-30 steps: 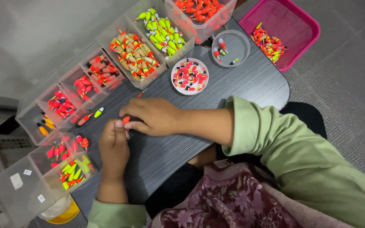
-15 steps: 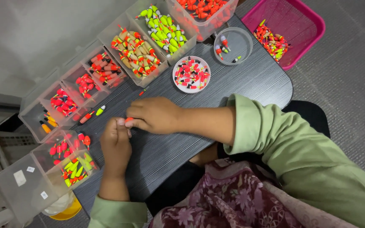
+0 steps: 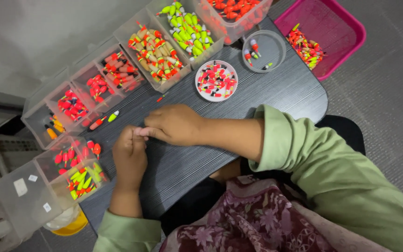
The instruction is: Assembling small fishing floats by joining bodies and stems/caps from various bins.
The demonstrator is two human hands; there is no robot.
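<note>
My left hand point(image 3: 129, 157) and my right hand point(image 3: 176, 124) meet fingertip to fingertip over the dark table point(image 3: 197, 158). Both are closed around a small float that is almost fully hidden between the fingers. My left hand is curled into a loose fist, and my right hand pinches at it from the right. A loose red and green float point(image 3: 106, 119) lies just beyond my left hand. A round white dish point(image 3: 216, 80) of red and black floats sits beyond my right hand.
Clear compartment boxes point(image 3: 117, 70) filled with red, orange and yellow-green floats line the table's far and left edges. A clear round dish point(image 3: 263, 50) holds a few floats. A pink basket point(image 3: 328, 28) stands at the far right, off the table. A tiny float point(image 3: 162, 97) lies loose.
The red float tip that showed between my fingertips is now covered by them. Both hands have stayed in the same spot on the table.
</note>
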